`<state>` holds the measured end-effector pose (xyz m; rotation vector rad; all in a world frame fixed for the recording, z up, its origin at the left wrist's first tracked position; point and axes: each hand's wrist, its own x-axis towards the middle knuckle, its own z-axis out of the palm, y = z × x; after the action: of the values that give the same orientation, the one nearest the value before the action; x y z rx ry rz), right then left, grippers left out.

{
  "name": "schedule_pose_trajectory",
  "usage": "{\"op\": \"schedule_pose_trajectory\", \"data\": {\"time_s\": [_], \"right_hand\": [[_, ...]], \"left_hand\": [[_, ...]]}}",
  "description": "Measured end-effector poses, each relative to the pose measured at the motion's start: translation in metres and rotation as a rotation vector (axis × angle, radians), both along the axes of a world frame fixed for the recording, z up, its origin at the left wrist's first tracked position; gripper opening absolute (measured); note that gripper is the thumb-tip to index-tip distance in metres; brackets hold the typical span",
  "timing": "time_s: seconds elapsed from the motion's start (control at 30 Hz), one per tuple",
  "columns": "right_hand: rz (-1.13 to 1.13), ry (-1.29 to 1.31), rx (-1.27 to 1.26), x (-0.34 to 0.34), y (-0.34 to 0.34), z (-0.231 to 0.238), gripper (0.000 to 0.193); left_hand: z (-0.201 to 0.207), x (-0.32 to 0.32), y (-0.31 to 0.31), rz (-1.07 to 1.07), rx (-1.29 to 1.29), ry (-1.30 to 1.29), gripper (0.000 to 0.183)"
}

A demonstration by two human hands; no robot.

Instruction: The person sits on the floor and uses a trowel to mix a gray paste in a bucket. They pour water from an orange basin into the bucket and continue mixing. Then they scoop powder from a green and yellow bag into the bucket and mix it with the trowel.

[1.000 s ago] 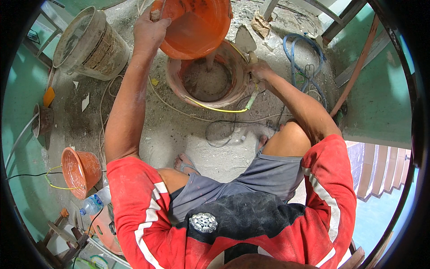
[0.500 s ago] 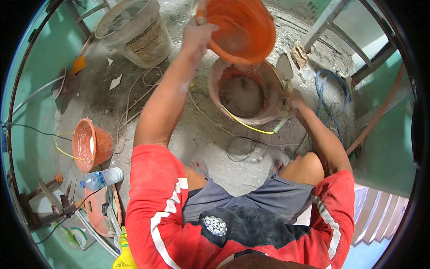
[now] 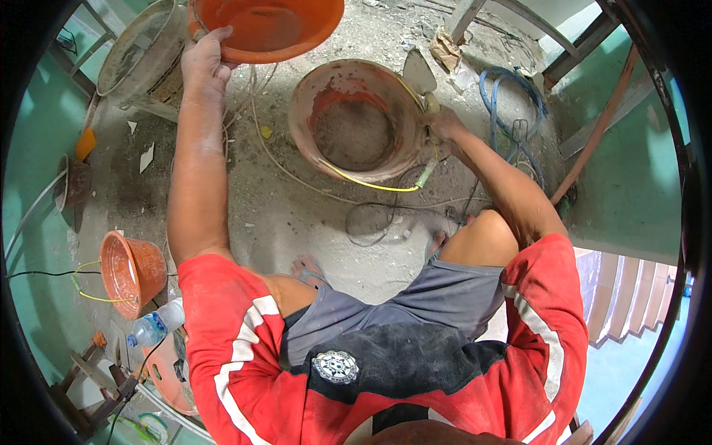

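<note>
- Right up close: red-and-black shirt with white stripes, then dusty grey shorts, knees spread wide.
- Off to the left, lying near the elbow: clear plastic bottle with a blue cap, and just past it a small orange bucket tipped toward the left, yellow handle and all.
- Just past the knees, feet in sandals on a pretty grubby floor.
- Straight ahead, standing on that floor: big mixing bucket, crusty walls, yellow handle hanging down the near side, grey-brown stuff inside.
- Right hand at the right side of that bucket, apparently closed around the handle of a trowel – blade pointing up and away. Also hooked on the rim? Can't tell.
- Left hand well apart from the right, clamped on the edge of an orange pail – held up and tilted, beyond the mixing bucket and left of it, partly out of view.
- Farther back: pale dirty bucket at left, coiled blue hose and crumpled brown paper at right.
</note>
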<state>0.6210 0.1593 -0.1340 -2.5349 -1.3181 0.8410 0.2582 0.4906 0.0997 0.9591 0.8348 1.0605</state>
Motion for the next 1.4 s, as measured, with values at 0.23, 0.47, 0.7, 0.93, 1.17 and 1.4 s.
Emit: {"op": "schedule_pose_trajectory", "data": {"time_s": [0.23,0.47,0.7,0.93,1.17,1.4], "right_hand": [[0.041,0.059,0.134,-0.046,0.014,0.053,0.034],[-0.201,0.117,0.055,-0.066,0.016,0.082,0.034],[-0.086,0.106,0.109,-0.064,0.013,0.085,0.039],[-0.312,0.156,0.1,-0.073,0.018,0.094,0.048],[-0.294,0.253,0.196,-0.067,0.015,0.077,0.027],[-0.358,0.408,0.186,-0.052,0.014,0.063,0.026]], "left_hand": [[-0.007,-0.016,0.009,0.061,-0.065,0.056,0.045],[-0.022,-0.011,0.018,-0.008,-0.028,0.016,0.043],[-0.032,-0.003,0.021,-0.012,-0.032,-0.009,0.043],[-0.013,-0.009,0.008,-0.02,-0.048,-0.005,0.04],[-0.005,-0.012,0.003,-0.007,-0.111,-0.089,0.04],[0.022,-0.026,0.005,0.06,-0.053,-0.279,0.04]]}}
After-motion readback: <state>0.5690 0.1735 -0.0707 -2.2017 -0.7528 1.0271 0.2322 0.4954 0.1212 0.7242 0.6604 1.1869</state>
